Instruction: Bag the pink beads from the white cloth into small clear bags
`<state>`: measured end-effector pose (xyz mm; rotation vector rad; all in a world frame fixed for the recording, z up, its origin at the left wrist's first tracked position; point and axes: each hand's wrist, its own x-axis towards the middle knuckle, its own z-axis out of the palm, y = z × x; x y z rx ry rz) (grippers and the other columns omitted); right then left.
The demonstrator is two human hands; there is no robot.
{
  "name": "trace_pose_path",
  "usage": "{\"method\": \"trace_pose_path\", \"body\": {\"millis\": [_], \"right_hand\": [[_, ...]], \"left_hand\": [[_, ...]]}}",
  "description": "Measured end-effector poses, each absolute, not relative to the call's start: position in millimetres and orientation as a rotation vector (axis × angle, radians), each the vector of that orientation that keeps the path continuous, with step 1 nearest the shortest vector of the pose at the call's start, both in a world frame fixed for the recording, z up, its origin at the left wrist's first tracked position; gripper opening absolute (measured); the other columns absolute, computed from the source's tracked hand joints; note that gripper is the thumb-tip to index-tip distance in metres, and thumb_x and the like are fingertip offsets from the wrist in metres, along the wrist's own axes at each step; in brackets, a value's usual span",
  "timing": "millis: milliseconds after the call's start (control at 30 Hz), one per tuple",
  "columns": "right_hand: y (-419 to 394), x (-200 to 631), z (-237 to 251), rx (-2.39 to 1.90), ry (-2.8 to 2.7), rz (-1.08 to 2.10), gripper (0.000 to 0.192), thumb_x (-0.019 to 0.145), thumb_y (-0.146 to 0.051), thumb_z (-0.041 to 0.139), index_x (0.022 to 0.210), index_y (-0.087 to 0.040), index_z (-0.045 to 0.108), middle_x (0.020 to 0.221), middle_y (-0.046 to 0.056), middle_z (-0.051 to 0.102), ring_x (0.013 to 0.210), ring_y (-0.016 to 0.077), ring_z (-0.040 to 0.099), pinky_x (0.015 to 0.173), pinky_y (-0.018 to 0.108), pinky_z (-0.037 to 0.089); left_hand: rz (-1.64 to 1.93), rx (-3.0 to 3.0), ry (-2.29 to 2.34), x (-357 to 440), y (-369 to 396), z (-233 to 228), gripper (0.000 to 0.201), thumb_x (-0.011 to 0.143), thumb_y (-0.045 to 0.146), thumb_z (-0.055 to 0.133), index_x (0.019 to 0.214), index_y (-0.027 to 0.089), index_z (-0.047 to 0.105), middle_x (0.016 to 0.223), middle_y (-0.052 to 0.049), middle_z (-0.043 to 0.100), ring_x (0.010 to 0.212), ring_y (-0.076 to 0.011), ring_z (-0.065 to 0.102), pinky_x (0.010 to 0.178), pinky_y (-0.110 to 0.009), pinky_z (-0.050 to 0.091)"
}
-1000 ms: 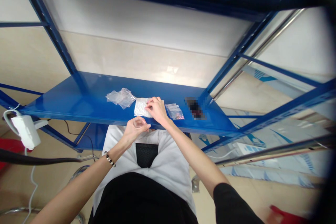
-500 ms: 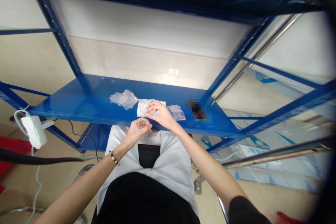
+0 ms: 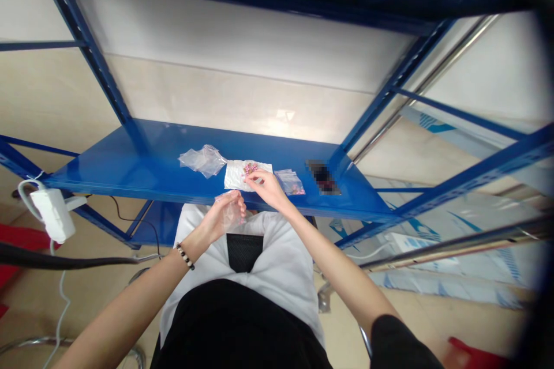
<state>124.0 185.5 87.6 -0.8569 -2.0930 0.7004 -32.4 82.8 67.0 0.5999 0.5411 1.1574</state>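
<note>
My left hand (image 3: 224, 217) holds a small clear plastic bag (image 3: 230, 210) just in front of the blue shelf's front edge. My right hand (image 3: 265, 187) reaches over the shelf (image 3: 130, 164), its fingertips pinched at the near edge of a white sheet (image 3: 236, 174) that carries a cluster of small pink pieces (image 3: 250, 169). Whether a piece is between the fingers I cannot tell. A pile of empty clear bags (image 3: 202, 159) lies left of the sheet. A small bag with pink pieces inside (image 3: 291, 182) lies right of it.
A blurred dark object (image 3: 322, 176) sits on the shelf by the right upright. Blue uprights and an upper shelf frame the space. A white power adapter with cables (image 3: 47, 214) hangs at the left. Metal rails run at the right.
My right hand drew back from the white sheet toward the shelf's front edge, uncovering the pink pieces. My left hand tilted its clear bag upward and more open.
</note>
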Motion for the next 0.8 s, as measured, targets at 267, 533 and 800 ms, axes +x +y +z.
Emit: {"method": "trace_pose_path", "body": {"millis": [267, 533, 800], "right_hand": [[209.2, 111.3, 75.4, -0.947, -2.201, 0.205, 0.011, 0.086, -0.018, 0.061, 0.084, -0.019, 0.072, 0.093, 0.007, 0.064, 0.09, 0.021, 0.054, 0.085, 0.036, 0.041], [218.5, 96.9, 83.0, -1.099, -2.355, 0.019, 0.012, 0.085, -0.016, 0.062, 0.08, -0.02, 0.071, 0.097, 0.007, 0.062, 0.096, 0.0232, 0.048, 0.081, 0.035, 0.039], [209.3, 94.3, 93.9, -1.029, -2.359, 0.092, 0.01, 0.085, -0.017, 0.063, 0.078, -0.018, 0.07, 0.098, 0.008, 0.061, 0.097, 0.0232, 0.048, 0.085, 0.037, 0.04]], "left_hand": [[1.161, 0.642, 0.533, -30.7, 84.1, 64.6, 0.024, 0.08, 0.035, 0.07, 0.079, 0.017, 0.053, 0.071, 0.0, 0.055, 0.061, -0.0128, 0.057, 0.053, -0.025, 0.047], [1.188, 0.697, 0.57, -30.9, 85.8, 62.9, 0.026, 0.079, 0.035, 0.071, 0.077, 0.015, 0.054, 0.07, -0.001, 0.057, 0.059, -0.0129, 0.058, 0.049, -0.023, 0.044], [1.172, 0.822, 0.731, -30.2, 87.4, 55.0, 0.026, 0.075, 0.033, 0.076, 0.08, 0.013, 0.06, 0.066, -0.003, 0.061, 0.058, -0.0119, 0.058, 0.052, -0.022, 0.042]]}}
